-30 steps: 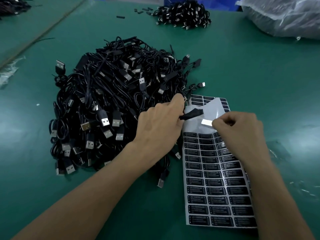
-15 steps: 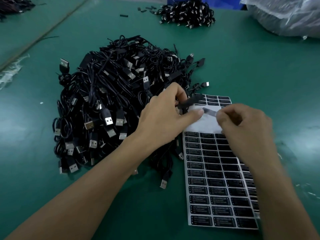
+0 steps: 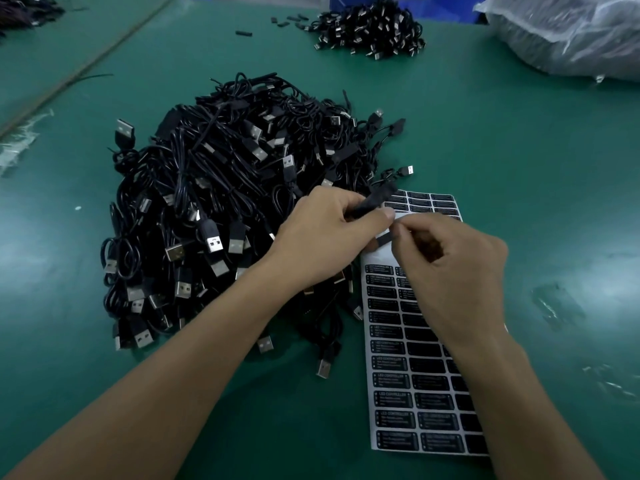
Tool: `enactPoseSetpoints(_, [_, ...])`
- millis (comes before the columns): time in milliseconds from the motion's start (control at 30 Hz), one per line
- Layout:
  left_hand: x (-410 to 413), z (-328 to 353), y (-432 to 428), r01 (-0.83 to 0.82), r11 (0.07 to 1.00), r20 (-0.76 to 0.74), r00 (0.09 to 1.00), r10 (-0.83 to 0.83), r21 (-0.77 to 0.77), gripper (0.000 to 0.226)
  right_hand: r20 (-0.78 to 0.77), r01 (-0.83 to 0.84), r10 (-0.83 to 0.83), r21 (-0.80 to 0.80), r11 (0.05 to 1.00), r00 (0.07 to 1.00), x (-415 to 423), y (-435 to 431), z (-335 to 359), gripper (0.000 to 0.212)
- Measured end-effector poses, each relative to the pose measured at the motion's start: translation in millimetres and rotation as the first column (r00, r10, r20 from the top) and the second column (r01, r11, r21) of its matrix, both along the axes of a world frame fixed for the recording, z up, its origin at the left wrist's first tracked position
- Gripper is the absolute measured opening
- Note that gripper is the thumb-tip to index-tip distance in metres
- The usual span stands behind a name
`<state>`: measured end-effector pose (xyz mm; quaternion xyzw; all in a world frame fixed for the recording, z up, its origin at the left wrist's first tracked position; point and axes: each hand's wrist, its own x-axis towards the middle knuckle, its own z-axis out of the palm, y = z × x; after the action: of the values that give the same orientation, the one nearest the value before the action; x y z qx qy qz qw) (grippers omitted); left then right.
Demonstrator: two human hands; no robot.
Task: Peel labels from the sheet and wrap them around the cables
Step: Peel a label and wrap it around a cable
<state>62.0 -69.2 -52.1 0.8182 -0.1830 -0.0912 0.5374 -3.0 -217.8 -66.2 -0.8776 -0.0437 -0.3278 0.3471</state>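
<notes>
Left hand [image 3: 329, 237] is up over the top end of the grey sheet of black rectangular labels [image 3: 391, 368], fingers curled tight round the slim black plastic block of a USB cable [image 3: 375, 200], which tilts up to the right. Right hand [image 3: 460, 271] sits just beside it, fingers pinched on one small black peeled label [image 3: 382, 241], close under the left thumb. The sheet lies flat on the green tabletop [image 3: 519, 168], its left edge against the big heap of black USB cables [image 3: 225, 188]; a smaller heap of black cables [image 3: 370, 29] sits far back
</notes>
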Motion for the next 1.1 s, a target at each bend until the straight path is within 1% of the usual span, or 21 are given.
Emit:
enactPoseSetpoints(100, [3,-1,1,0.012,1.000,-0.015,1.000,-0.013,-0.016,0.029,-0.038,-0.068,0.070,0.062,0.996,0.997,1,1,0,0.011])
enactPoseSetpoints(200, [3,-1,2,0.018,1.000,-0.018,1.000,-0.019,-0.013,0.032,-0.101,-0.073,0.096,0.212,0.975,0.990,1,1,-2,0.005])
enactPoseSetpoints(333, [4,1,4,0.024,0.999,-0.044,0.999,-0.026,-0.031,0.032,-0.217,0.031,0.083,0.476,0.879,0.973,3,-5,-4,0.014])
enactPoseSetpoints(433, [3,3,5,0.069,0.997,-0.063,0.996,-0.071,-0.035,0.034,-0.261,0.019,0.177,0.607,0.795,0.949,5,-8,-2,0.010])
enactPoseSetpoints(567, [1,8,6,0.116,0.992,-0.069,0.991,-0.118,-0.044,0.033,-0.246,-0.013,0.221,0.641,0.768,0.944,5,-8,0,0.012])
enactPoseSetpoints(700, [0,9,6,0.134,0.991,-0.073,0.988,-0.136,-0.027,0.031,-0.225,-0.040,0.264,0.684,0.728,0.938,5,-8,3,0.010])
enactPoseSetpoints(767, [0,8,7,0.141,0.990,-0.066,0.988,-0.141,-0.013,0.031,-0.245,-0.030,0.268,0.684,0.729,0.932,4,-7,4,0.009])
enactPoseSetpoints(833, [0,7,7,0.139,0.990,-0.056,0.989,-0.139,0.004,0.032,-0.271,-0.004,0.246,0.666,0.746,0.931,4,-7,3,0.013])
enactPoseSetpoints(900, [0,6,7,0.134,0.991,-0.043,0.990,-0.133,0.013,0.027,-0.283,0.015,0.227,0.655,0.756,0.932,4,-6,4,0.018])
enactPoseSetpoints(967, [-2,7,5,0.108,0.994,-0.021,0.994,-0.108,0.022,0.022,-0.278,0.026,0.217,0.667,0.744,0.936,5,-6,5,0.023])
enactPoseSetpoints(1033, [-4,9,5,0.067,0.997,-0.006,0.998,-0.066,0.027,0.036,-0.268,0.049,0.210,0.719,0.694,0.940,5,-8,6,0.027])
enactPoseSetpoints(1100, [-7,12,6,0.047,0.998,-0.033,0.998,-0.046,0.032,0.059,-0.259,0.074,0.206,0.772,0.632,0.944,5,-10,7,0.027])
